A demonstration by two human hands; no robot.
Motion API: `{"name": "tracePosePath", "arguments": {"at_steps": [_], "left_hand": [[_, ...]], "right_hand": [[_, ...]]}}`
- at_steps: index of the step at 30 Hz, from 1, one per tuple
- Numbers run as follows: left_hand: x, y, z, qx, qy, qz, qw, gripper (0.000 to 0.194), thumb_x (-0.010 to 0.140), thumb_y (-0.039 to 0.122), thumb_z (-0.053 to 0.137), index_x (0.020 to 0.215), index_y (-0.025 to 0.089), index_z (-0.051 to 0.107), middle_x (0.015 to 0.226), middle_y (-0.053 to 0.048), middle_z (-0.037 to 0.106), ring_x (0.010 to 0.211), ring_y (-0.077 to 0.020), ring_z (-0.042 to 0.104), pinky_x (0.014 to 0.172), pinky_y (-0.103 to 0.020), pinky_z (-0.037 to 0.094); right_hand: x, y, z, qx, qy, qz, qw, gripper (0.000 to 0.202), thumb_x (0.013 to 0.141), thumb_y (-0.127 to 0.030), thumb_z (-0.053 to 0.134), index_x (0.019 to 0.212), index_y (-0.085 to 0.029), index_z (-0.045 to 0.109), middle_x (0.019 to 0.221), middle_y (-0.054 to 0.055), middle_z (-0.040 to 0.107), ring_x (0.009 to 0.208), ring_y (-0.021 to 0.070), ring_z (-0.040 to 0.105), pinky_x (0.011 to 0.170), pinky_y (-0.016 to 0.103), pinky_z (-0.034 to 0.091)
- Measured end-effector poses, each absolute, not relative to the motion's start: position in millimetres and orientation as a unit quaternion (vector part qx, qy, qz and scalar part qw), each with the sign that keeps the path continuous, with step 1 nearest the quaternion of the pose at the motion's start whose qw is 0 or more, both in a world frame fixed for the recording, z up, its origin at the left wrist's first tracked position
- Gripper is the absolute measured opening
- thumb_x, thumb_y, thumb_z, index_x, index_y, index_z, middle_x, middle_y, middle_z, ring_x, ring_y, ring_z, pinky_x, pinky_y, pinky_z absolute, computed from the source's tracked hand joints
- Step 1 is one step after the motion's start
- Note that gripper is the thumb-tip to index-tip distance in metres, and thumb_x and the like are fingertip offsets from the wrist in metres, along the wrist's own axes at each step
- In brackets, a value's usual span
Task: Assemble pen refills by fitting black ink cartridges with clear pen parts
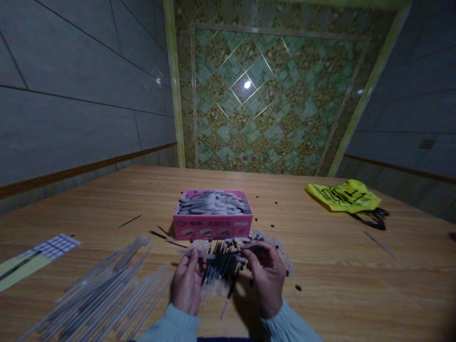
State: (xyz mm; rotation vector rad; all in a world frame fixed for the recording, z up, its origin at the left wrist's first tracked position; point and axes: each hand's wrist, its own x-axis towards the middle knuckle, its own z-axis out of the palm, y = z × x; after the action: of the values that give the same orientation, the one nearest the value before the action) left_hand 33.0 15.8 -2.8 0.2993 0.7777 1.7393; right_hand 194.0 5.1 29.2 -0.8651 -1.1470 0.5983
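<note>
Sleeves in pale blue are entering at the bottom edge, and the wooden table [320, 266] is stretching away from them with open board on the right side. Nearest on the left, a loose sheaf of clear tubes [107, 294] is fanning toward the lower left corner, crowding that side. The left hand [187, 282] and the right hand [267, 278] are sitting close together at the table's middle, both curled, and between them they are gripping a bundle of black-cored pen refills [223, 266] (whether each finger is fully closed around it, I cannot tell). A single thin refill [213, 255] is lying crosswise over the bundle, its ends pinched by the fingertips of the two hands. Just beyond the hands, touching distance off, a pink box [213, 225] is standing open and holding more grey tubes. Small black caps [272, 225] are scattering right of the box. A printed sheet [39, 254] is lying near the left edge. Farther right, well apart from the hands, a yellow bag [344, 195] is resting near the wall.
</note>
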Motion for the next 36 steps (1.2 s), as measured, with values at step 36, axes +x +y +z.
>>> {"name": "tracePosePath", "arguments": {"at_steps": [36], "left_hand": [[37.5,19.1,-4.9,0.111,0.345,0.710,0.603,0.009,0.079,0.004,0.058,0.076,0.009,0.064,0.068,-0.005,0.070,0.057,-0.0090,0.065,0.051,-0.015,0.053]], "right_hand": [[201.3,36.0,-2.5,-0.468,-0.584,0.381,0.543,0.012,0.074,-0.027,0.063,0.079,-0.017,0.057,0.070,0.002,0.060,0.066,0.0167,0.055,0.061,0.026,0.040]]}}
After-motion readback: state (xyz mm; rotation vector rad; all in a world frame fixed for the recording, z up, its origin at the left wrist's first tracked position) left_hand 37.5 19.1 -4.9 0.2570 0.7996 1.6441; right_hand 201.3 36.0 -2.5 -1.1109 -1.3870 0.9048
